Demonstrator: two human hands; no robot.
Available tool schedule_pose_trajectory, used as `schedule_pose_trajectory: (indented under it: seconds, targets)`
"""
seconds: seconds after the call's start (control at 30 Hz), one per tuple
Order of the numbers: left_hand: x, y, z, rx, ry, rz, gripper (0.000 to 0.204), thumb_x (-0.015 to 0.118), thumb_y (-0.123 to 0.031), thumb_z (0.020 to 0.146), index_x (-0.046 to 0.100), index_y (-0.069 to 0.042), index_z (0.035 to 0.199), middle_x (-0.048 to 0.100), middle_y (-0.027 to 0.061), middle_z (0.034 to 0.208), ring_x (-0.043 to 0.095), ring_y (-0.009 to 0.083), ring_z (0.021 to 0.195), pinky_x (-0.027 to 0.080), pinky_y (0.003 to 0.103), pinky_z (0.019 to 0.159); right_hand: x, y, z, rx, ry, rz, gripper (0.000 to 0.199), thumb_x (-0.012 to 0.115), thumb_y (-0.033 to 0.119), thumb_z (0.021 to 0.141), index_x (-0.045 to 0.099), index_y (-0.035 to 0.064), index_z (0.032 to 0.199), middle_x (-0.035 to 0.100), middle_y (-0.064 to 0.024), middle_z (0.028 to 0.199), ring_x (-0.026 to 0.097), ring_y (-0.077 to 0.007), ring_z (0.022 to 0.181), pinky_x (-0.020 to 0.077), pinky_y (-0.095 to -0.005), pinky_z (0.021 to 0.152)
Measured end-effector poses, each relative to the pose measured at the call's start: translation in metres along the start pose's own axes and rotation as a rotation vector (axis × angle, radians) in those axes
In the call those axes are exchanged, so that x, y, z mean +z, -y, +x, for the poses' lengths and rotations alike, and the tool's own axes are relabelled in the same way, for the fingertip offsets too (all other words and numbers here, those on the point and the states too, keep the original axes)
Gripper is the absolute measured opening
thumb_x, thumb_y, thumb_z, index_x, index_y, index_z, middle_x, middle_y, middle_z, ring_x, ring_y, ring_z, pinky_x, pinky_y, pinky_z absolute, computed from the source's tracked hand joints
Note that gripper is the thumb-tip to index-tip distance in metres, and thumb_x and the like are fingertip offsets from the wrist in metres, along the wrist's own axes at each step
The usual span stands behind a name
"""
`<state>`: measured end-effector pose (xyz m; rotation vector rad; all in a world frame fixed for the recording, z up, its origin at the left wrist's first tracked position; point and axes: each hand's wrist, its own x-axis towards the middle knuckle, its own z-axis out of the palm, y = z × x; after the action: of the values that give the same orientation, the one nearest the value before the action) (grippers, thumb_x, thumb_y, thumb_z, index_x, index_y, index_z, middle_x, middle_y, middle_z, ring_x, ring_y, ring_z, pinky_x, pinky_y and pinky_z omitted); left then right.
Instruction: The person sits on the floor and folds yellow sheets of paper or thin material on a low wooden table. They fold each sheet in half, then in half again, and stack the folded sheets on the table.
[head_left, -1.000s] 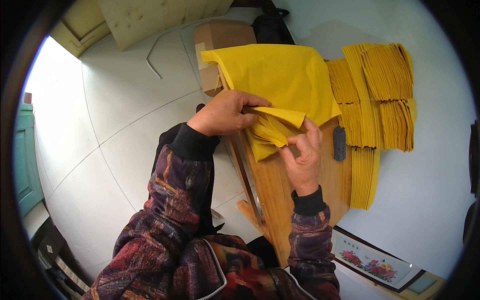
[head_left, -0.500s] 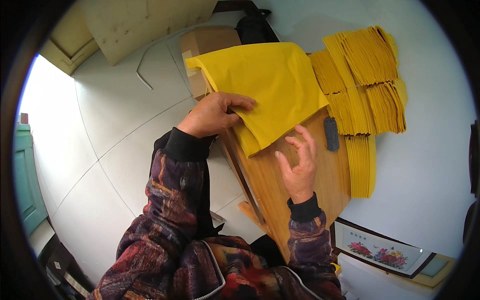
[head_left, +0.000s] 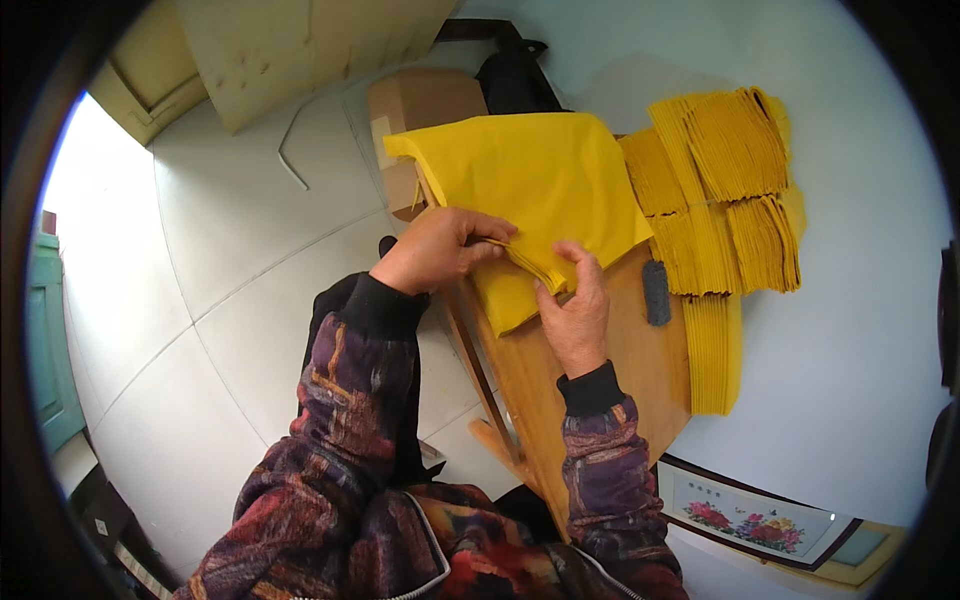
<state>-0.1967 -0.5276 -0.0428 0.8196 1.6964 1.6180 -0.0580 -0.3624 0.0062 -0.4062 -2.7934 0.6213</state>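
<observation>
- Yellow cloth [head_left: 545,180] is right under both hands, spreading out from about 12 to 1 o'clock of them. A raised fold [head_left: 537,268] near its lower edge sits between the hands, long axis running roughly 10 to 4.
- Left hand [head_left: 442,248] has the 10 o'clock end, thumb and fingertips pinching the cloth there.
- Right hand [head_left: 578,318] is at the 4 o'clock end, so it's the closer one to that end. Thumb and bent forefinger sit either side of the fold, but honestly can't tell if they're squeezing it.
- Wooden table [head_left: 605,360] is underneath, bare wood showing at 5 o'clock.
- Dark grey oblong thing [head_left: 656,293] lies at 3, just beside the right hand.
- Pleated yellow stacks [head_left: 745,150] are further out at 2, one long strip running down through them.
- Only container I'm sure of: a cardboard box [head_left: 432,95] at 11, past the cloth. Can't see what's in it.
- Black bag-looking thing [head_left: 518,82] near 12, contents hidden too.
</observation>
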Motion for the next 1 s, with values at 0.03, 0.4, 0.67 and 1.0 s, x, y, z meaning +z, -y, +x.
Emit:
schedule_pose_trajectory:
  seconds: [0.03,0.4,0.67,1.0]
  targets:
    - [0.0,0.0,0.0,0.007,0.003,0.003,0.024,0.063,0.004,0.087,0.068,0.002,0.11,0.069,0.0105,0.118,0.065,0.0197,0.102,0.05,0.029,0.095,0.001,-0.004,0.002,0.044,0.014,0.004,0.039,0.071,-0.005,0.075,0.06,0.0013,0.112,0.064,-0.0141,0.11,0.061,-0.0311,0.108,0.0487,-0.034,0.093]
    - [0.017,-0.012,-0.016,0.254,-0.273,0.139,0.078,0.061,0.015,0.078,0.038,-0.011,0.148,0.049,0.0133,0.145,0.051,0.0243,0.127,0.043,0.033,0.103,-0.017,-0.006,0.029,-0.11,-0.072,0.159,0.016,0.07,0.0,0.081,0.059,0.0044,0.092,0.069,-0.0122,0.086,0.069,-0.027,0.082,0.053,-0.0327,0.069]
    - [0.046,-0.006,-0.039,0.343,-0.717,0.152,0.038,0.062,-0.003,0.089,0.056,-0.004,0.126,0.063,0.0142,0.117,0.065,0.0216,0.074,0.052,0.027,0.066,-0.068,0.018,0.063,-0.241,-0.156,0.054,0.017,0.065,-0.001,0.082,0.056,0.0081,0.092,0.068,-0.0138,0.085,0.067,-0.0352,0.081,0.0525,-0.0384,0.066]
    - [0.063,-0.023,-0.047,0.079,0.036,-1.32,0.079,0.04,-0.069,0.094,0.04,-0.009,0.144,0.043,0.0133,0.147,0.044,0.0332,0.134,0.036,0.048,0.109,-0.164,-0.003,-0.093,-0.283,-0.203,-0.038,0.025,0.062,-0.002,0.073,0.06,0.008,0.096,0.067,-0.0091,0.089,0.065,-0.0306,0.089,0.0485,-0.0415,0.078]
